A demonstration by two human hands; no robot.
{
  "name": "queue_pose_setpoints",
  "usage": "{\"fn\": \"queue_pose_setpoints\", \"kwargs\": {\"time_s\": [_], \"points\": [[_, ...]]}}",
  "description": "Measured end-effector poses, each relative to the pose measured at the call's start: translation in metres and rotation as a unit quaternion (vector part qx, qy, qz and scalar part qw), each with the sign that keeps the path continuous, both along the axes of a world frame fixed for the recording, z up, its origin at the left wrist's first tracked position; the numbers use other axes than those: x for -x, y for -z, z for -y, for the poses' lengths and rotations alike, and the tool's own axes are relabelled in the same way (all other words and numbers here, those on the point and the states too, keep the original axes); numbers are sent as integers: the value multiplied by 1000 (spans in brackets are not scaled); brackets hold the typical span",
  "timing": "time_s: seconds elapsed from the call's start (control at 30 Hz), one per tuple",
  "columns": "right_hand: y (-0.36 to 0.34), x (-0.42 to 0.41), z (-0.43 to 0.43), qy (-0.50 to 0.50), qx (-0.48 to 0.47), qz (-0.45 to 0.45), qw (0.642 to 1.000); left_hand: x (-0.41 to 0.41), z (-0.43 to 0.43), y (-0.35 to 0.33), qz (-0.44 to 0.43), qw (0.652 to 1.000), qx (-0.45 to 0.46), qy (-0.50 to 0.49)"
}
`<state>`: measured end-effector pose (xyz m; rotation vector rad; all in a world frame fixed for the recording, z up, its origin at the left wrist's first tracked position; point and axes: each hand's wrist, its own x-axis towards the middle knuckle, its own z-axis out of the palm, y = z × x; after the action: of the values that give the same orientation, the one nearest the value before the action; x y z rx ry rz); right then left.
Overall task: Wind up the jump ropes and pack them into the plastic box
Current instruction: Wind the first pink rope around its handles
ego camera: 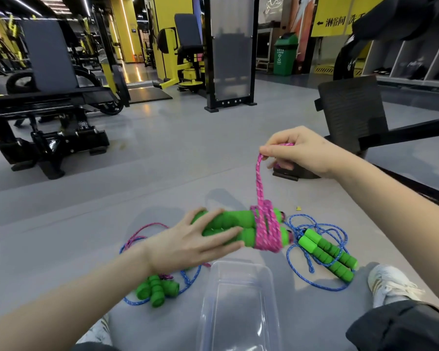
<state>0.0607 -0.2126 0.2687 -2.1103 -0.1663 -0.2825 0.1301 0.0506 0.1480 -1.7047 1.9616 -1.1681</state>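
Observation:
My left hand [198, 240] grips the pair of green foam handles [236, 225] of a pink jump rope, held level above the floor. Pink cord [265, 230] is wound in several turns round the handles' right end. My right hand [298, 150] pinches the free loop of that cord and holds it up taut above the handles. A blue rope with green handles [327, 253] lies loose on the floor at the right. More green handles [157, 290] with blue and pink cord lie at the left. The clear plastic box [238, 269] sits on the floor in front of me, nothing inside it.
I sit on a grey gym floor; my white shoe [388, 285] is at the right. A black weight machine [51, 117] stands at the left, a black footplate frame [352, 115] at the right, and a black upright frame [228, 72] beyond.

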Motion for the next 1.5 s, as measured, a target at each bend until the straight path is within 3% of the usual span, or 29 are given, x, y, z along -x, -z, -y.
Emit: {"fn": "queue_pose_setpoints", "kwargs": {"time_s": [0.13,0.23,0.37,0.57,0.7,0.83,0.93,1.0,1.1,1.2,1.4,1.5], "points": [[33,-3,22,6,-101,-85,991,28,21,-7,-34,993,80,74],[59,2,30,43,-162,-117,979,24,29,-20,-46,985,153,69],[86,5,13,48,-282,-146,947,2,26,-27,-56,977,201,-38],[96,1,-39,55,-291,-189,936,-21,23,-10,-101,952,228,-177],[85,2,-49,62,-221,-131,964,-37,11,-10,-112,940,231,-226],[69,2,-49,69,-10,-57,996,-38,10,-9,-123,942,208,-231],[56,5,-47,43,176,-25,983,-39,12,-10,-122,947,186,-233],[45,8,-42,28,249,24,968,-37,12,-10,-115,955,150,-228],[32,12,-34,8,235,79,969,-30,11,-9,-93,973,73,-200],[31,8,-24,2,188,41,981,-17,12,-12,-60,988,7,-143],[39,7,-4,-12,73,-4,997,7,23,-16,-50,997,48,-34],[45,9,-2,-18,81,13,996,4,21,-15,-37,997,61,-10]]}}
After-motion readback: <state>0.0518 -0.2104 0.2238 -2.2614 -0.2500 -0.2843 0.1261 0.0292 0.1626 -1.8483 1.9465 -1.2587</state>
